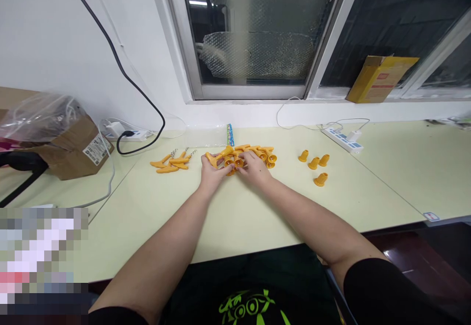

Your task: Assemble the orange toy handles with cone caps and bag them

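Observation:
At the middle of the table, my left hand point(211, 172) is closed around a yellow plastic corkscrew point(212, 159) with a T-shaped handle and a bell-shaped end. My right hand point(254, 169) reaches into a pile of similar yellow corkscrews point(271, 158), its bent fingers touching a bell end; whether it grips one is hard to make out. To the left lie several yellow handles point(167, 170) with bare metal spiral screws. Over on the right, several loose yellow bell-shaped caps point(320, 179) stand or lean on the tabletop.
Behind the pile lies a clear plastic bag point(206, 136) with a blue printed strip. Power strips point(342, 139) sit near the wall at both sides. A cardboard box point(79, 151) and black cable point(121, 70) are at left. A yellow carton point(382, 79) leans against the window.

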`<action>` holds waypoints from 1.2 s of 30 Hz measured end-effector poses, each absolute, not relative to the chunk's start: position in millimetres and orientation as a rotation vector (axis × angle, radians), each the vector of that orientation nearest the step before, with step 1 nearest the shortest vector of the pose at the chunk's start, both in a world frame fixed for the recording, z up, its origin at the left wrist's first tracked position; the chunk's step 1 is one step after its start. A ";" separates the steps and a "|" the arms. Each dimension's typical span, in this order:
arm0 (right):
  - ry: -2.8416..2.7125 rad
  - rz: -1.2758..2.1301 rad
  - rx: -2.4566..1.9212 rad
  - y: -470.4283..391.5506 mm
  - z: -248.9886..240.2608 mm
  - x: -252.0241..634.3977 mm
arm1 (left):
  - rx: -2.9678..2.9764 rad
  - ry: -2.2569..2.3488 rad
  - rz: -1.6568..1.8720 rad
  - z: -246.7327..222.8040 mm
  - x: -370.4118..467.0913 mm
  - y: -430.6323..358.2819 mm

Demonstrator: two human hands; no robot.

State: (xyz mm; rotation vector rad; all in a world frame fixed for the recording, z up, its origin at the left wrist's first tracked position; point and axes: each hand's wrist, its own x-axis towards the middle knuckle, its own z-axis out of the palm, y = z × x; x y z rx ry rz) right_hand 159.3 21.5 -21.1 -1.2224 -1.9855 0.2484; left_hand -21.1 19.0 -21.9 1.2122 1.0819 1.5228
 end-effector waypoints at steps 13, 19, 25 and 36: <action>-1.871 0.410 -1.190 17.3 -26.0 153.6 | 1.263 1.058 1.524 -34.4 -26.1 26.6; -1.919 0.292 -1.203 4.3 -13.5 161.9 | 1.320 1.155 1.596 -32.3 -29.2 29.0; -1.808 0.247 -0.999 -2.3 1.7 183.6 | 1.341 1.042 1.784 -13.0 -31.3 22.3; -2.030 0.380 -0.842 5.7 7.1 210.0 | 1.221 0.962 1.461 -2.6 -21.7 9.7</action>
